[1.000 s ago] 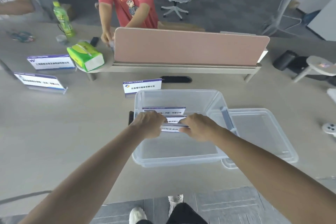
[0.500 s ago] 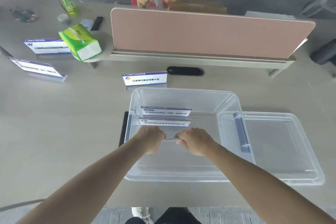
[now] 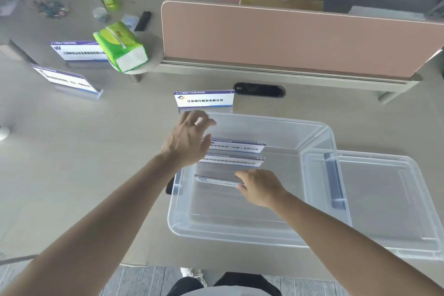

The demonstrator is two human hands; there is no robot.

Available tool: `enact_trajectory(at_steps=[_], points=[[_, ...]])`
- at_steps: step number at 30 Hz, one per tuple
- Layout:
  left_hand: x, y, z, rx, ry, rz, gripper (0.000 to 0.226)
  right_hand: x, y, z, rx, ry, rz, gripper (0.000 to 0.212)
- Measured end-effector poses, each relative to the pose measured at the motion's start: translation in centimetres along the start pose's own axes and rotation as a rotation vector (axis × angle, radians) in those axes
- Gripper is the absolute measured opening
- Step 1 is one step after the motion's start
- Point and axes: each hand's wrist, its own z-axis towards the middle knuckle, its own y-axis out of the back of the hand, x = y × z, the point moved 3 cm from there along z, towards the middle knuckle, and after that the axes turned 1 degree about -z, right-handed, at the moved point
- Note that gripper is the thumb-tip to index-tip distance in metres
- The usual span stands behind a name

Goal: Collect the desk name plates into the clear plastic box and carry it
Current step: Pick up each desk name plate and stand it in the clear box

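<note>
1. Head view, the change: half a second ago both hands were together over one plate low in the clear plastic box (image 3: 252, 230). Now the left hand (image 3: 186, 142) has let go and risen, fingers spread and empty, reaching over the box's far-left rim toward the name plate (image 3: 204, 101) standing on the desk (image 3: 84, 163) just beyond that rim.

2. Head view, the right hand (image 3: 260, 190): it is still low inside the box, fingers curled against the right end of the nearest plate (image 3: 216, 179), which lies close to flat on the box floor. Whether it grips that plate or only steadies it, I cannot tell.

3. Head view, plates already in: two more plates (image 3: 234, 152) stand one behind the other in the far half of the box, so three appear collected.

4. Head view, plates left out: besides the one by the rim, two further plates (image 3: 72, 65) stand well apart to the far left, beside a green tissue pack (image 3: 122, 47).

5. Head view, meaning for the task: the deposit looks finished and the next pick-up is beginning; carrying is some way off. The lid (image 3: 384, 202) lies beside the box, on its right, overlapping its edge.
</note>
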Motion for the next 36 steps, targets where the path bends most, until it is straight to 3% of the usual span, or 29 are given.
enact_trajectory(at_steps=[4,7,10,18,36], points=[[0.8,-1.3,-0.6,0.189,0.467,-0.093,0.072,2.4,-0.5,1.4,0.002,0.077,-0.017,0.015],[1.2,-2.3,-1.0,0.202,0.655,-0.253,0.075,3.5,-1.1,2.4,0.011,0.083,-0.032,0.003],[1.4,-2.5,-1.2,0.128,0.650,-0.287,0.073,3.7,-1.6,3.0,-0.001,0.068,-0.026,0.012],[1.2,-2.4,-1.3,0.125,0.646,-0.213,0.076,3.2,-1.3,4.4,-0.044,0.118,-0.090,0.022],[0.9,-2.0,-1.2,0.188,0.660,-0.210,0.077,3.7,-0.1,4.2,-0.014,0.137,-0.332,0.017]])
